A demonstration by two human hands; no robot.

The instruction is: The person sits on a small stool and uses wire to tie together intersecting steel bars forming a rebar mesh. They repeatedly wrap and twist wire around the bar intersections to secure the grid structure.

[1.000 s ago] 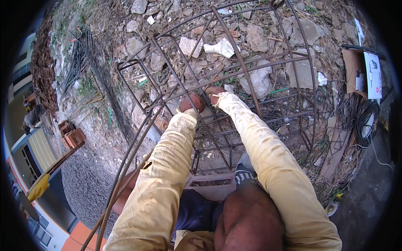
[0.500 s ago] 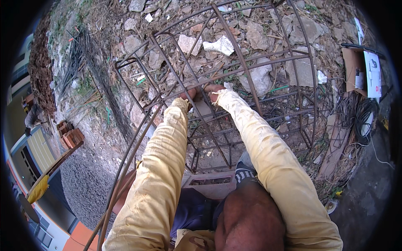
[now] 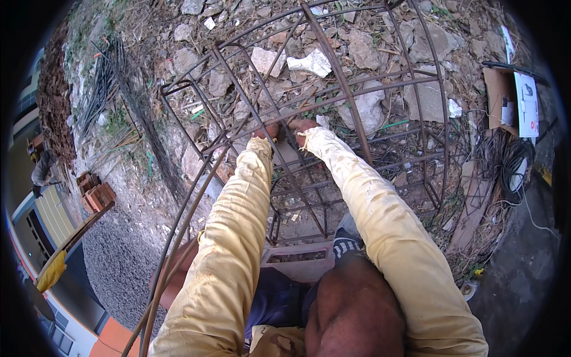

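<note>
A cage of rusty steel reinforcing bars [image 3: 351,98] stands before me, its long bars crossed by squarish bent ties. Both my arms, in pale yellow sleeves, reach into its middle. My left hand [image 3: 269,131] is closed beside a slanting bar, which passes partly in front of it. Just to its right, my right hand [image 3: 303,125] is also closed, its fingers curled close to a lengthwise bar. What lies between the fingers of either hand is too small and hidden to make out.
Broken rock and a white stone chunk [image 3: 310,63] lie under and behind the cage. Long bars slant past my left arm. A gravel heap [image 3: 116,262] and red bricks [image 3: 98,193] are at left; an open carton [image 3: 502,98] and coiled black cable [image 3: 511,169] at right. A hollow block [image 3: 297,260] is below.
My left forearm and hand have shifted very slightly right. Both hands stay close together at the same spot in the cage, and the view has tilted a little.
</note>
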